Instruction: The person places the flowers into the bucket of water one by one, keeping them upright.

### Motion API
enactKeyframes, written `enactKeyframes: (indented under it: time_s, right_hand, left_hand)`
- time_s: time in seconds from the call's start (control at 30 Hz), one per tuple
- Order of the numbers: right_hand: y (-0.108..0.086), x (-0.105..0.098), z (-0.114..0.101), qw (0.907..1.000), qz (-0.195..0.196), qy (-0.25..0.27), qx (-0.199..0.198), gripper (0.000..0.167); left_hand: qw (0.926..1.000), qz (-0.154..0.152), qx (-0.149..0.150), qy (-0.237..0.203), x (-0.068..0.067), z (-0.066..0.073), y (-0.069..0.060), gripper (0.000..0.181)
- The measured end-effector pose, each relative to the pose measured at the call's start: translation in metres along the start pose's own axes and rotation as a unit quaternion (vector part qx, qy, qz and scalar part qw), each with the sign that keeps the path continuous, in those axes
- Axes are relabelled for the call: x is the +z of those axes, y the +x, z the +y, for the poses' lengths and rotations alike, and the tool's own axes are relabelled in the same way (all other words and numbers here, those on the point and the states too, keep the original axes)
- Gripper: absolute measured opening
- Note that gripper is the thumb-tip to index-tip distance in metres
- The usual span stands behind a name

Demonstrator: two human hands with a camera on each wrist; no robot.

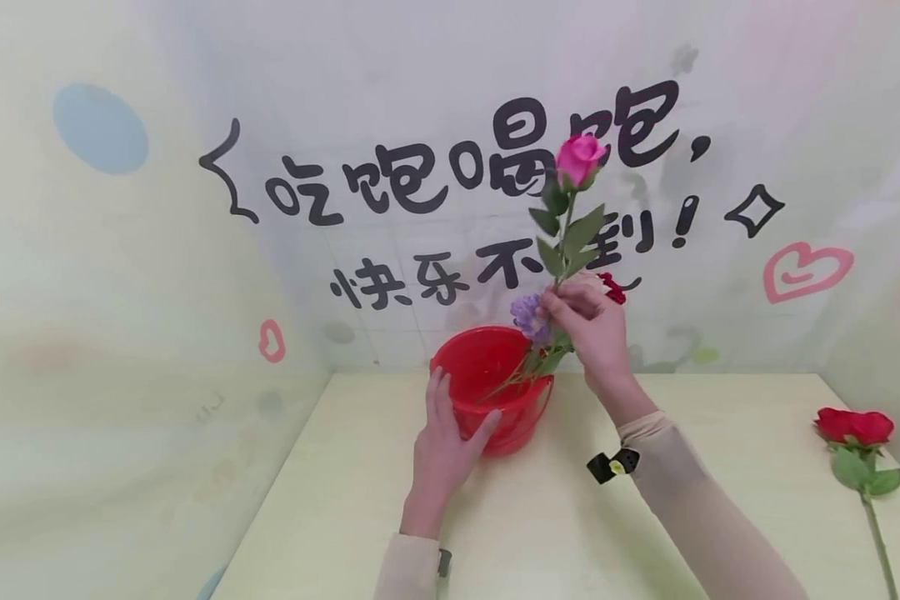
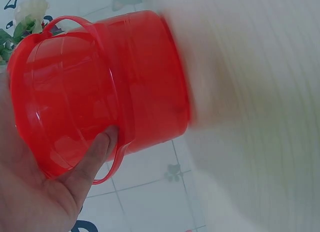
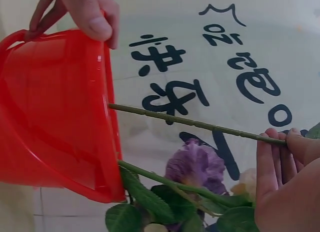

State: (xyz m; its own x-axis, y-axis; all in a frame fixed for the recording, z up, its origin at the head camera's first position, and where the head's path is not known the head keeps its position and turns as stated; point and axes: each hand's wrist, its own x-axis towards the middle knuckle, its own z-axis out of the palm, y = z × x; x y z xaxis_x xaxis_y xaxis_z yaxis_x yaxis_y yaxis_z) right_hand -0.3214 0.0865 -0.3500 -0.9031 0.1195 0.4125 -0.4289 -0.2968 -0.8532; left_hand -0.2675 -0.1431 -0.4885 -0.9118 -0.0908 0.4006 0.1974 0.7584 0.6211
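Observation:
A red plastic bucket (image 1: pixel 513 425) stands on the table near the back wall. My left hand (image 1: pixel 442 433) grips it at its rim, thumb and fingers spread apart. In the right wrist view the left thumb (image 3: pixel 100 26) lies over the rim. My right hand (image 1: pixel 588 321) pinches the stem (image 3: pixel 200 125) of a pink rose (image 1: pixel 580 158), which points up above the bucket. That stem's lower end passes inside the rim. Leaning out of the bucket's right side are a purple flower (image 1: pixel 528 317), a dark red flower (image 1: pixel 612 288) and a pale flower (image 2: pixel 31 12), partly hidden in the head view.
Red roses (image 1: pixel 855 427) lie at the right of the pale wooden table (image 1: pixel 570 533), with a long green stem toward the front edge. A printed curtain wall (image 1: pixel 390 75) with black lettering rises directly behind the bucket. Side walls border the table.

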Motion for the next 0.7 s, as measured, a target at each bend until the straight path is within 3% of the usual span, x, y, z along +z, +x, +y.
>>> enactKeyframes:
  time_s: [0.23, 0.7]
  right_hand:
    - [-0.011, -0.002, 0.023, 0.9964, -0.007, -0.064, 0.055, 0.035]
    - [-0.022, -0.009, 0.051, 0.993, -0.026, -0.078, 0.086, 0.033]
  left_hand:
    - [1.0, -0.006, -0.004, 0.004, 0.002, -0.002, -0.001, 0.114]
    - [1.0, 0.002, 0.007, 0.007, 0.001, 0.0, 0.0, 0.112]
